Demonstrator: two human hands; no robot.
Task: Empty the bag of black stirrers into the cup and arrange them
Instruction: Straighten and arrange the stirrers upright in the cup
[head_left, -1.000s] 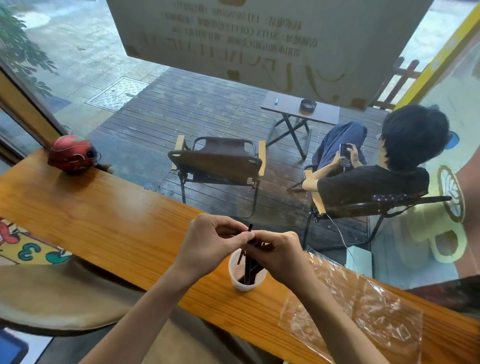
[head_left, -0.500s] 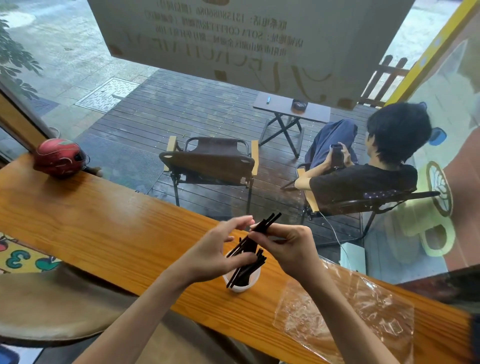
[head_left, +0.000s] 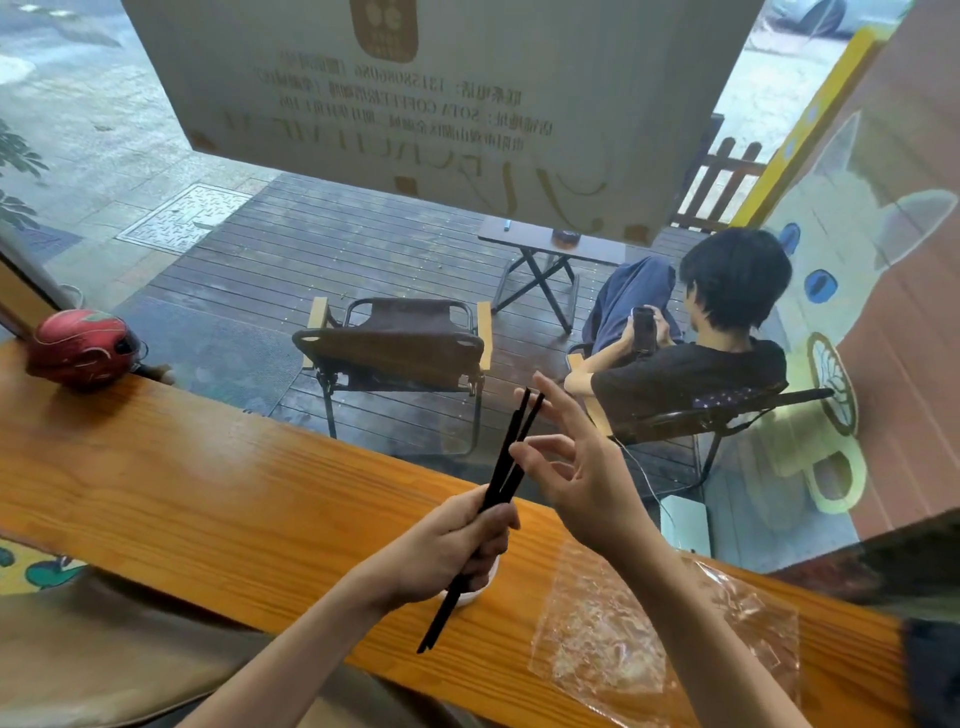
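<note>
My left hand (head_left: 453, 540) is closed around a bundle of long black stirrers (head_left: 506, 457), lifted out and held tilted above the wooden counter. Their lower ends hang down past the counter's near edge. My right hand (head_left: 576, 467) is open beside the upper ends, thumb and forefinger curled close to the stirrers, other fingers spread. The white cup (head_left: 475, 592) stands on the counter, mostly hidden under my left hand. An empty clear plastic bag (head_left: 649, 639) lies flat on the counter to the right.
The long wooden counter (head_left: 208, 499) runs along a window. A red helmet-shaped object (head_left: 78, 348) sits at its far left. Outside the glass are a folding chair (head_left: 400, 348), a small table and a seated person (head_left: 696, 364) with a phone.
The stirrers were in the cup with both hands on them. My left hand has now gripped the bundle and lifted it out, and my right hand has opened and risen.
</note>
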